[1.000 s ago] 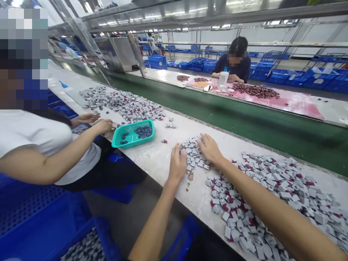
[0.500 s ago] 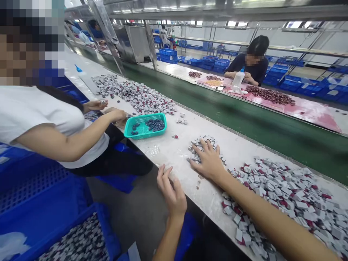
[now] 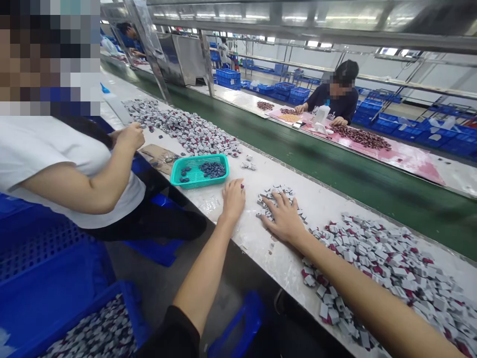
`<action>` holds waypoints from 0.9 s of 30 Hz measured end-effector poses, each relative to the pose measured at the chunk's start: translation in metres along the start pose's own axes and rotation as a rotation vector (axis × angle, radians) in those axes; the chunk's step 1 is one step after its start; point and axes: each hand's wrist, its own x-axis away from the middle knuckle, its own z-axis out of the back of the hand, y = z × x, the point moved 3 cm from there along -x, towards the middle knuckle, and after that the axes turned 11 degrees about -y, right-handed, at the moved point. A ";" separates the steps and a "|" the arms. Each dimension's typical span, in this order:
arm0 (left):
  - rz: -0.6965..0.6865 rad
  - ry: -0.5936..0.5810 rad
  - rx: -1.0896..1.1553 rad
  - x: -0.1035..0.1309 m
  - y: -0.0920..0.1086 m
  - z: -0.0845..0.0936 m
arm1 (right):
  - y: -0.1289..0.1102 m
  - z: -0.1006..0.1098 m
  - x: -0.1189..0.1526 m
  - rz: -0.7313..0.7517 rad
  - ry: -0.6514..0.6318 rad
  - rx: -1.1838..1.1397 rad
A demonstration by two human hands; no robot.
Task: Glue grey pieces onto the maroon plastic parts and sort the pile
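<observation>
My left hand (image 3: 234, 200) is low over the white table beside the green basket, its fingers together and curled around a small grey-and-red plastic piece (image 3: 242, 186). Only the red end of that piece shows. My right hand (image 3: 285, 218) lies palm down with fingers spread on a small pile of grey pieces (image 3: 265, 199), covering part of it. Under and beyond my right forearm spreads a larger heap of grey-and-red pieces (image 3: 387, 258).
A green basket (image 3: 179, 183) holds dark blue pieces. Another heap of grey pieces (image 3: 197, 130) lies farther up the table. A co-worker in a white shirt (image 3: 70, 169) sits at left, above blue crates (image 3: 122, 308). Across the green conveyor (image 3: 298, 159) another person works.
My left hand has moved from off the table's near edge up to the lone grey-and-red piece and closed on it. My right hand stays on the pile. The co-worker's hands have drawn back from the basket.
</observation>
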 end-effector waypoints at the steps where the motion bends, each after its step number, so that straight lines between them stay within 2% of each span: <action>1: 0.011 -0.007 0.035 -0.001 0.000 -0.001 | 0.001 0.000 0.000 0.013 -0.004 -0.018; 4: 0.033 -0.046 0.193 0.016 0.006 -0.004 | 0.008 0.003 0.000 0.050 -0.018 -0.098; 7: 0.034 -0.165 0.410 0.050 0.026 -0.010 | 0.019 0.012 0.002 0.045 0.008 -0.241; 9: 0.026 -0.250 0.533 0.073 0.045 -0.015 | 0.028 0.024 0.010 0.052 0.108 -0.356; 11: 0.015 -0.297 0.613 0.094 0.063 -0.021 | 0.037 0.040 0.025 0.086 0.263 -0.500; 13: 0.002 -0.311 0.658 0.111 0.080 -0.029 | 0.045 0.054 0.048 0.090 0.336 -0.726; 14: -0.008 -0.318 0.669 0.118 0.087 -0.034 | 0.048 0.058 0.060 0.073 0.293 -0.881; 17: -0.100 -0.414 0.620 0.139 0.111 -0.050 | 0.046 0.057 0.102 0.038 -0.037 -1.384; 19: -0.197 -0.507 0.532 0.156 0.127 -0.062 | 0.043 0.054 0.134 0.027 -0.143 -1.653; 23: -0.342 -0.647 0.389 0.196 0.146 -0.081 | 0.049 0.038 0.198 -0.093 0.011 -1.986; 27: -0.531 -0.781 0.287 0.230 0.147 -0.095 | 0.046 0.013 0.257 -0.154 0.075 -2.179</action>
